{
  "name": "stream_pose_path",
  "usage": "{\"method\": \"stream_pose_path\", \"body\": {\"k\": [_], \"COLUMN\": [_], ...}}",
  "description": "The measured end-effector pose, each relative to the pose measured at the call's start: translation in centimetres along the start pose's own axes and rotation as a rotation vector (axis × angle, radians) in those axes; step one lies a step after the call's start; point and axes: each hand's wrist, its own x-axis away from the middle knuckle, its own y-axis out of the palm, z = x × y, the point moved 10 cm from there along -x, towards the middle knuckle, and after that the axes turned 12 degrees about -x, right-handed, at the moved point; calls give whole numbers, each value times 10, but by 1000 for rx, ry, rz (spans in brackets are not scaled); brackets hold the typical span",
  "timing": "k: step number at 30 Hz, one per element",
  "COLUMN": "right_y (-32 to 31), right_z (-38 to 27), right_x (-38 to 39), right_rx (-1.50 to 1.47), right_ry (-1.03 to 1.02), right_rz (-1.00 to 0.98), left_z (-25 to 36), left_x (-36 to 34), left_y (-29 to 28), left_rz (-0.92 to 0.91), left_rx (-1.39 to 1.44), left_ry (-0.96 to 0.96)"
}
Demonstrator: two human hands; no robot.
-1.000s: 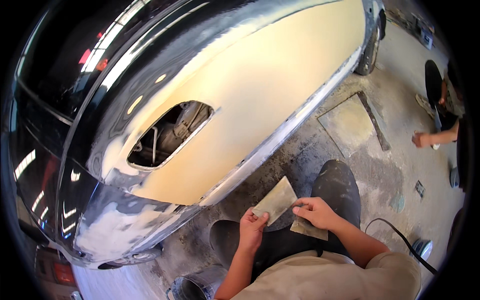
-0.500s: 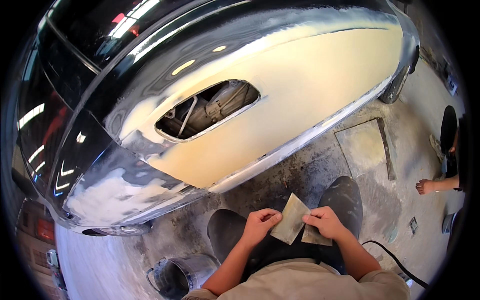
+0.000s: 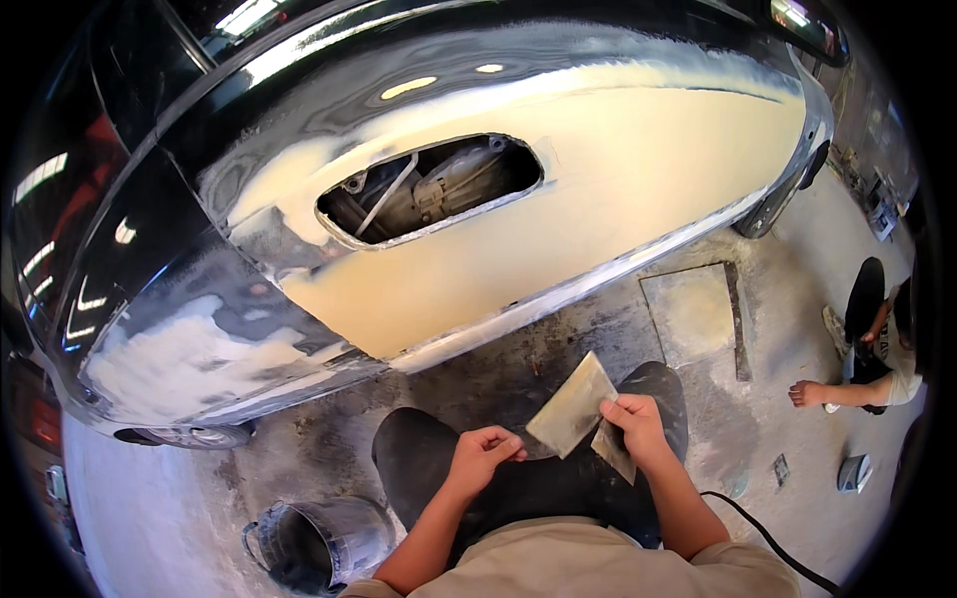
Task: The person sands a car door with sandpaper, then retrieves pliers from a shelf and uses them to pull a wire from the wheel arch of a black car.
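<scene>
In the head view my right hand (image 3: pixel 630 427) grips a worn, grey-beige rectangular sheet (image 3: pixel 570 404), with a second darker piece (image 3: pixel 614 450) hanging under it. My left hand (image 3: pixel 486 456) is just left of the sheets, fingers loosely curved, with nothing visible in them. Both hands are above my dark-trousered legs (image 3: pixel 414 448). In front stands a dark car (image 3: pixel 120 229) whose side panel (image 3: pixel 658 179) is coated in smooth cream material, with grey and whitish patches around it. An oval opening (image 3: pixel 429 189) in that panel exposes internal metal parts.
A metal bucket (image 3: pixel 349 533) stands at lower left. A square board (image 3: pixel 688 309) lies beside the car, and a black hose (image 3: pixel 758 528) crosses the floor at lower right. Another person's arm (image 3: pixel 847 394) and dark leg show at the right edge, near a small tin (image 3: pixel 853 473).
My left hand has let go of the upper sheet and moved slightly left; that sheet is now in my right hand. The view has shifted, showing more of the car's far right.
</scene>
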Motion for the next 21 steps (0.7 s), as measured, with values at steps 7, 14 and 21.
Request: {"method": "stream_pose_path", "body": {"k": [7,14,21], "right_y": [31,74,48], "right_z": [15,41,34], "right_x": [2,19,8], "right_rx": [274,303,264], "right_ry": [98,238,113], "right_rz": [-246,-400,-227], "left_z": [-2,26,7], "left_x": [4,4,8], "left_y": [-33,-16,-5], "left_rz": [174,113,66], "left_rx": [-65,-43,-24], "left_ry": [81,113,38]}}
